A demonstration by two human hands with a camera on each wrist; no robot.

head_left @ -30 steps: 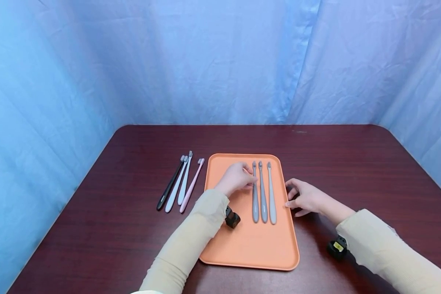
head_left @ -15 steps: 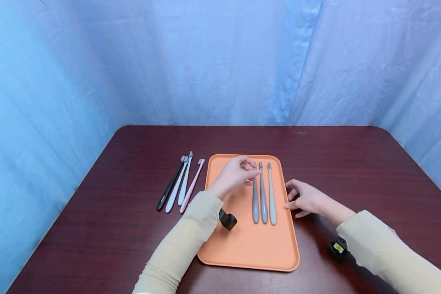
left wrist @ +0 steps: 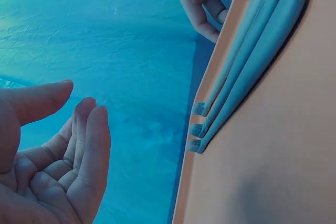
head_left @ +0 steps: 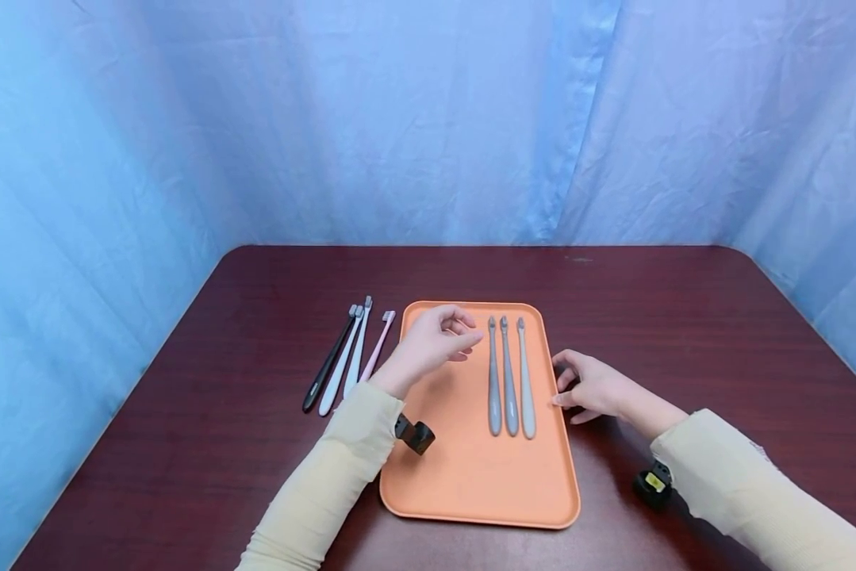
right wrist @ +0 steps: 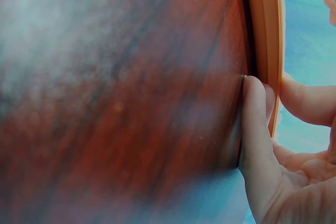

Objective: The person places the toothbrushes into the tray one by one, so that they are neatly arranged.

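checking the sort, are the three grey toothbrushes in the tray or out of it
In it. The three grey toothbrushes lie side by side on the orange tray, heads toward the far rim. The left hand hovers empty beside them.

- Three toothbrushes [head_left: 509, 381] lay side by side on the tray [head_left: 470, 484], right of frame centre.
- Four toothbrushes [head_left: 349, 357] lay left of it on the table [head_left: 185, 412].
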